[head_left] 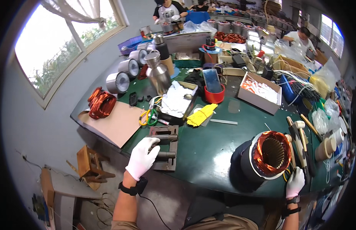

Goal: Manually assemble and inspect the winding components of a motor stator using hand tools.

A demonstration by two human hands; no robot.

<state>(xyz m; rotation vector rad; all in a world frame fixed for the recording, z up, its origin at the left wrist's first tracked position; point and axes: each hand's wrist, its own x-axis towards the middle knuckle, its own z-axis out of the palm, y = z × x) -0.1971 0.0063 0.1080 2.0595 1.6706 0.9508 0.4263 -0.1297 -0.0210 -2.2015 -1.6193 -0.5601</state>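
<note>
My left hand [142, 158], in a white glove, is at the left ends of two dark round bars on a rusty metal stand [171, 165]. Its thumb and forefinger are apart; whether they touch the bars I cannot tell. At the right, my gloved right hand [295, 183] reaches past the table's front edge, fingers stretched toward several tool handles. A yellow-and-black loop handle [287, 175] shows close to its fingertips. Between my hands, nearer the right one, a motor stator [245, 163] stands upright, a ring of copper windings [262, 153] around its top.
Behind the stand lie yellow sleeving strips [202, 115], scissors [150, 117] and a tray of white slips [178, 99]. A phone [211, 80] leans in a red holder. Mallets [300, 132] lie at the right. Copper coils [101, 102] rest on cardboard; a wooden stool [90, 165] stands below.
</note>
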